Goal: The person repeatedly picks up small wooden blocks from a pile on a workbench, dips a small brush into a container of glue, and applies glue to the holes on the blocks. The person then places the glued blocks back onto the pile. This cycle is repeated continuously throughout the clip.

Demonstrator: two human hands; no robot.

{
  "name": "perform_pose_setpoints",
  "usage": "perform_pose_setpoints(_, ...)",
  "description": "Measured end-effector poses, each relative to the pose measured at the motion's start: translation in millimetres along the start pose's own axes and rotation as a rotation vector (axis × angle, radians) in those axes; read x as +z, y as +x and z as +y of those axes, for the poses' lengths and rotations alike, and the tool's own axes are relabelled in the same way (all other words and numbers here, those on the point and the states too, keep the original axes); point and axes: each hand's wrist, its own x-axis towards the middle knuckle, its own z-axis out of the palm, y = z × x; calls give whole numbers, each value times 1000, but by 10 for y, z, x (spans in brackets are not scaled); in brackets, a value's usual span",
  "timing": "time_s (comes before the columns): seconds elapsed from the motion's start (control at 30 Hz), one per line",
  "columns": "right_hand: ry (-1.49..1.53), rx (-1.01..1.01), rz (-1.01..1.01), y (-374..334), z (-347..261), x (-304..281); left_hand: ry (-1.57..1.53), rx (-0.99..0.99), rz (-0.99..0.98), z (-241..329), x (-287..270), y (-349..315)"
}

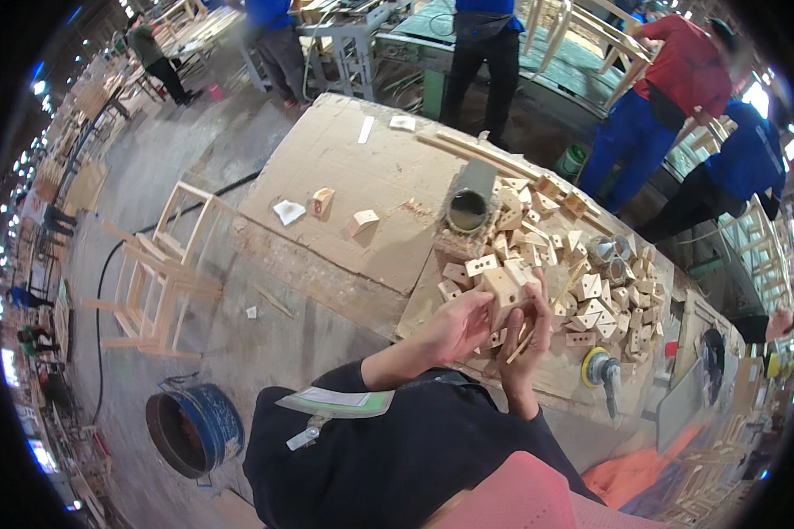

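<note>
Between my two hands, just above the near edge of the workbench [326,159], are pale wooden blocks [506,287] with drilled holes. At least two seem to be pressed together; I cannot make out exactly how many. My left hand [463,324] grips them from the left, fingers closed. On the right, my right hand [529,331] wraps round their other side. A thin wooden strip [521,347] shows by its fingers, held or lying behind. Beyond and to the right spreads a heap of similar wedge-shaped blocks [595,309].
A grey cylinder [469,204] and clear jars [610,251] stand among the blocks. An orbital sander [602,370] lies near right. Two loose blocks and a white scrap [288,212] lie left. A blue bucket [212,428] and wooden chair frames [163,282] occupy the floor. Several people work beyond.
</note>
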Motion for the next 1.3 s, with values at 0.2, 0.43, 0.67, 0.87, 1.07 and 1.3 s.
perform_pose_setpoints(0.2,133,50,-187,3,-119,334,196,-89,-81,511,-347,-226)
perform_pose_setpoints(0.43,-68,-72,-317,196,-65,541,628,111,18,948,-508,-517)
perform_pose_setpoints(0.67,169,340,-188,642,206,418,487,176,314,1183,-979,-572)
perform_pose_setpoints(0.87,86,353,-165,763,375,509,577,265,278,1424,-1015,-429)
perform_pose_setpoints(1.07,-406,239,-68,977,499,564,594,291,307,1462,-1096,-404)
perform_pose_setpoints(1.3,-325,367,-108,964,762,600,568,310,319,1529,-1132,-405)
